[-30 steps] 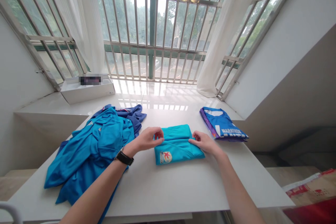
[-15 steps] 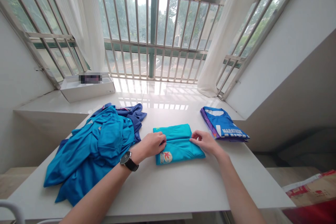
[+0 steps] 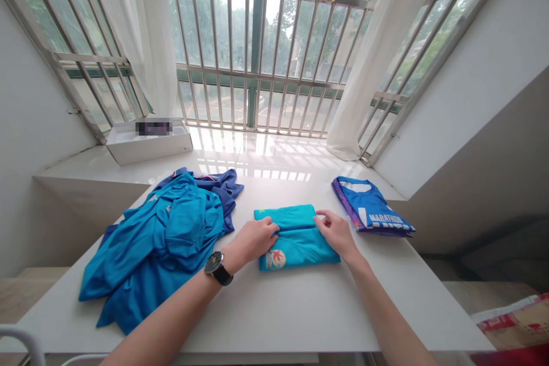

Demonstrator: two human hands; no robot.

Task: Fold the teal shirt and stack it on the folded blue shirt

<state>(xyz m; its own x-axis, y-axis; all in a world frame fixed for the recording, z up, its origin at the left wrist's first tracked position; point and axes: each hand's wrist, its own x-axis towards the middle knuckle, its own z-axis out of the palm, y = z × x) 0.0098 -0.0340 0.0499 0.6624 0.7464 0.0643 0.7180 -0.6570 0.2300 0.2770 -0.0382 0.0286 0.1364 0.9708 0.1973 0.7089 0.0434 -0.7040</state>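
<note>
A turquoise shirt (image 3: 300,247), folded into a flat rectangle with a round printed badge at its lower left, lies on the white table (image 3: 274,314). My left hand (image 3: 256,238), a black watch on its wrist, has its fingers curled on the shirt's left side at the middle fold. On the opposite side, my right hand (image 3: 335,233) pinches the shirt's right edge near the upper layer between thumb and index finger. The fabric between the hands looks smooth, with a crease running across it.
A loose heap of blue and teal clothes (image 3: 171,246) covers the table's left part. Folded jerseys, the top one blue (image 3: 377,203), are stacked at the right. A white box (image 3: 150,148) stands on the sill by the barred window (image 3: 257,40). A bag (image 3: 518,323) is at lower right.
My right hand has shifted slightly up along the shirt's right edge. My left hand stays on the left side, its fingers flatter. The whole view has shifted a little.
</note>
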